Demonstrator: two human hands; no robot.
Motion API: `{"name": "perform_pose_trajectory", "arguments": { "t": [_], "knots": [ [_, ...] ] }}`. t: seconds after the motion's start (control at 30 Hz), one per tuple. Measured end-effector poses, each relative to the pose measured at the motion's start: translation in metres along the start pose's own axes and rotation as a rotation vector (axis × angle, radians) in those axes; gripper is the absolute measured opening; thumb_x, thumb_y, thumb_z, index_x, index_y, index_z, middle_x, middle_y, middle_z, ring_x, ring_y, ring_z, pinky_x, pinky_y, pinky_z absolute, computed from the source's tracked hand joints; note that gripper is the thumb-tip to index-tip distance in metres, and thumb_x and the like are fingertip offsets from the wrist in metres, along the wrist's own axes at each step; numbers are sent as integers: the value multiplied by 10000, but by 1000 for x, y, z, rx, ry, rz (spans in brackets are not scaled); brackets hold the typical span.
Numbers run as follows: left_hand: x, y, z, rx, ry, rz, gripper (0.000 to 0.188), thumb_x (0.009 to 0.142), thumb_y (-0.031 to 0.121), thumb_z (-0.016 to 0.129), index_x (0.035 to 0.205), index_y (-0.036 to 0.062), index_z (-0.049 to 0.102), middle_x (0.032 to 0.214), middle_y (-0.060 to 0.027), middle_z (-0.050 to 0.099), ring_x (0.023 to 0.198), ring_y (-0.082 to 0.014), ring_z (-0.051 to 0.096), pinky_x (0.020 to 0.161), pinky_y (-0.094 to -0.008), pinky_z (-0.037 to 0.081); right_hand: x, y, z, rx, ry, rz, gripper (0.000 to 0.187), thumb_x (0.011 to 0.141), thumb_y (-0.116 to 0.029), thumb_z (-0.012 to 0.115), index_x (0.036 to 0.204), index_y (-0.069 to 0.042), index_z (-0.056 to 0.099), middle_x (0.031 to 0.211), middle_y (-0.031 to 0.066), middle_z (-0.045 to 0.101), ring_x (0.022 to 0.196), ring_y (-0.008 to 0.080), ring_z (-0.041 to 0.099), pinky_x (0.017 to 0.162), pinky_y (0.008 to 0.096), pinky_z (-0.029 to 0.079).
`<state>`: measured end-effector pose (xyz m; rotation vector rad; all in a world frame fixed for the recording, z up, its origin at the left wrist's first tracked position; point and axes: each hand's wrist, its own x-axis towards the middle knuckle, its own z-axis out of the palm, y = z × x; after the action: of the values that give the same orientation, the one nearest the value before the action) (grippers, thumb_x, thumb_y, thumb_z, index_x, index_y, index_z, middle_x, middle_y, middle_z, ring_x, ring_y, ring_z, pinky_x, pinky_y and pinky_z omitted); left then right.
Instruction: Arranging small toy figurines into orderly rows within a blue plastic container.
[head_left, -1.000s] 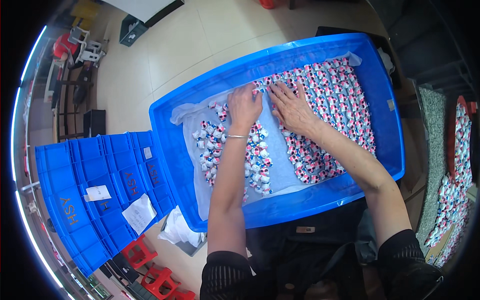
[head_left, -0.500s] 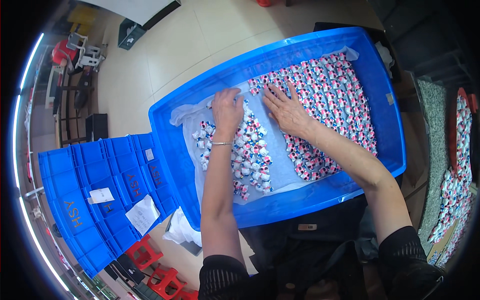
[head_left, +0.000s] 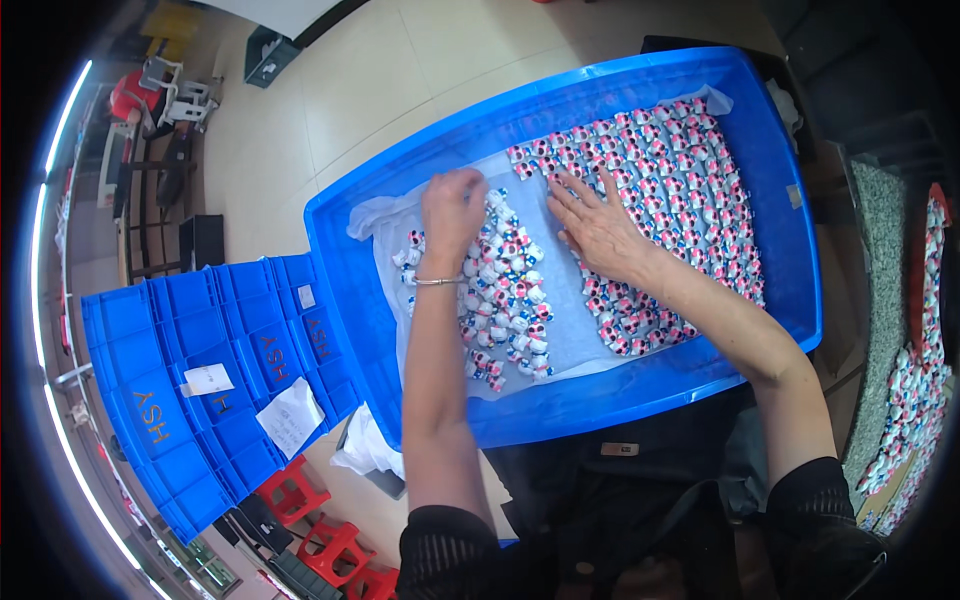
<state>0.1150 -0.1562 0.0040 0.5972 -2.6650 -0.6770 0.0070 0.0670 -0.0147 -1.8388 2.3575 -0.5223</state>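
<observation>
Small white figurines with pink, blue and dark markings fill a big blue plastic tub (head_left: 375,172) lined with white sheet (head_left: 565,300). On the right they stand in tight rows (head_left: 690,190); on the left lies a loose, jumbled pile (head_left: 505,275). Over the upper end of that pile is my left hand (head_left: 455,215), its fingers curled inward; whatever they may hold is hidden. A thin bracelet (head_left: 438,281) circles that wrist. My right hand (head_left: 605,235) rests palm down at the left edge of the rows, fingers stretched out and apart, touching figurines there.
Stacked blue crates (head_left: 215,330) with paper slips stand against the tub's left side. Red stools (head_left: 335,550) sit below them at lower left, near a container with white cloth (head_left: 368,445). On the far right, more figurines (head_left: 915,395) lie beside a grey textured strip (head_left: 880,270).
The whole view has shifted slightly, moving the tub a little to the right in it. My left fingers have curled in more. My right hand stays spread at the rows' edge.
</observation>
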Motion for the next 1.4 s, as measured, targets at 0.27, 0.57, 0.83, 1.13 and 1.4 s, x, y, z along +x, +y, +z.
{"name": "perform_pose_trajectory", "arguments": {
  "t": [0.27,0.57,0.83,1.13,1.4],
  "knots": [
    [18,10,12,447,-465,61,194,746,58,636,936,38,669,954,-172,655,960,-360,609,848,-469,501,-5,-13,-2,66,16,-66,458,874,-190,607,1280,10,537,1436,166,445,1410,297,315,1131,619,170],
    [-11,41,40,109,-185,61,313,770,10,655,1078,44,607,1078,-152,539,901,-368,633,753,-456,540,-22,-3,-8,33,-50,-21,514,842,-147,654,1315,1,519,1463,158,424,1418,287,310,1148,592,171],
    [-34,33,51,64,-156,191,328,809,-19,621,1129,51,605,1068,-134,591,888,-342,651,746,-421,542,-28,3,-9,20,-17,-12,502,832,-158,675,1287,6,539,1449,161,440,1396,292,341,1119,585,223],
    [-15,36,54,-76,82,66,208,764,-3,698,942,46,603,965,-105,577,748,-258,628,657,-354,522,-28,-2,-10,66,-49,0,489,833,-153,680,1283,-16,547,1450,172,431,1401,298,333,1113,593,234],
    [-34,21,3,93,-260,97,168,803,64,638,961,49,690,1047,-112,632,950,-313,594,883,-422,472,-30,4,-13,75,-66,25,459,847,-143,669,1274,-24,550,1455,175,422,1404,301,330,1111,599,247]
  ]
}}
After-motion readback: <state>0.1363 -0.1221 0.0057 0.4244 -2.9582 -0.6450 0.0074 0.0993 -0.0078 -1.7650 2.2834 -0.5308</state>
